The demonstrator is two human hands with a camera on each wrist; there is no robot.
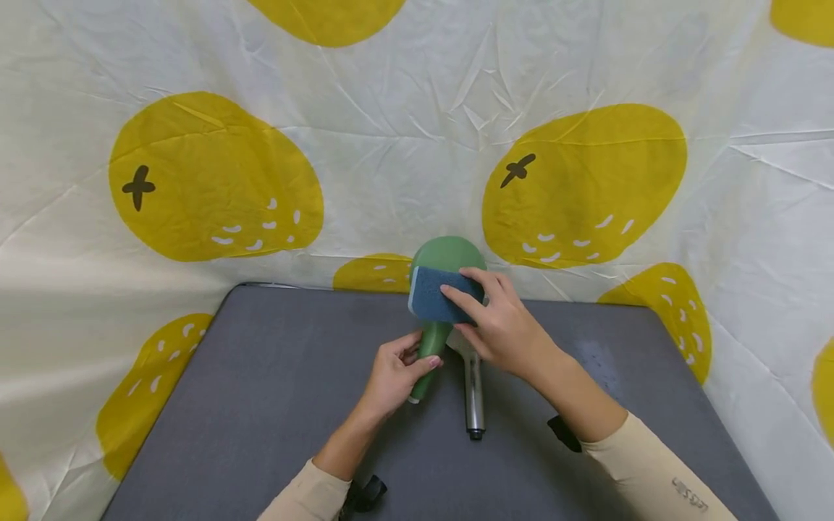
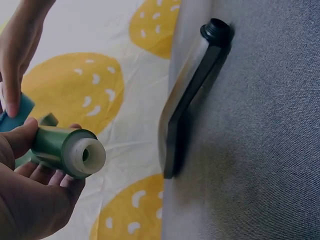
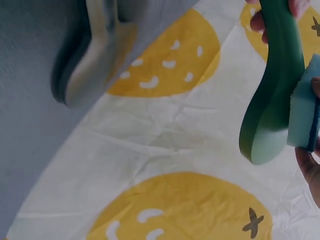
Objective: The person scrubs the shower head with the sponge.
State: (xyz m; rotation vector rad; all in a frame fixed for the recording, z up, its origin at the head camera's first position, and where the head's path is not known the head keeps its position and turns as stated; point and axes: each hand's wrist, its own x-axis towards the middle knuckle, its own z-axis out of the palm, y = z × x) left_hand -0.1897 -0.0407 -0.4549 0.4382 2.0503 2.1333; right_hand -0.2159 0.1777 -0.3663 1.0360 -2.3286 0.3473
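My left hand (image 1: 393,375) grips a green handheld shower head (image 1: 449,251) by its handle, with the head up. The pale connector (image 2: 88,155) at the handle's end faces the left wrist camera. My right hand (image 1: 507,322) holds a blue sponge (image 1: 431,295) over the face of the green head, fingers spread on its dark scouring side. In the right wrist view, the sponge's light blue foam (image 3: 302,112) lies right against the head. Below, a chrome handheld shower head (image 1: 475,394) lies on the table, its upper part hidden behind my right hand.
A dark grey cloth-covered table (image 1: 287,383) extends under both arms. Behind it and at the sides hangs a white curtain (image 1: 391,145) with large yellow fruit prints. A damp-looking patch (image 1: 596,362) shows on the table at the right. Black straps (image 1: 370,493) hang by both wrists.
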